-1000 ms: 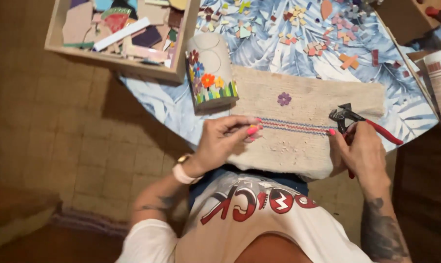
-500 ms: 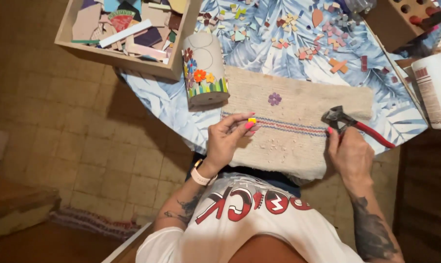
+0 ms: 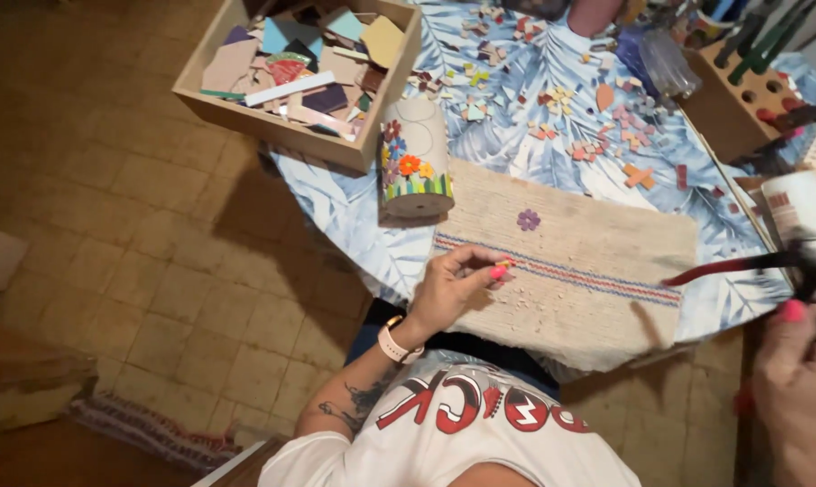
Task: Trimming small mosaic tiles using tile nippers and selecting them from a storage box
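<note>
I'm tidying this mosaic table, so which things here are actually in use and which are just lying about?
In use:
left hand pinching a small tile chip
right hand with red-handled nippers
woven mat
decorated cylinder

Lying about:
wooden box of tile pieces
scattered tile bits
wooden tool block
white container

one wooden box [image 3: 272, 122], one decorated cylinder [image 3: 414, 162], one mat [image 3: 597, 248]

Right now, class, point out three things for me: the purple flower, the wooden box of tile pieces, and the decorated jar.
Purple flower [image 3: 528, 219]: head view, centre of the flower on the woven mat.
Wooden box [image 3: 277, 129]: head view, its near side wall.
Decorated jar [image 3: 414, 144]: head view, middle of its side.
</note>
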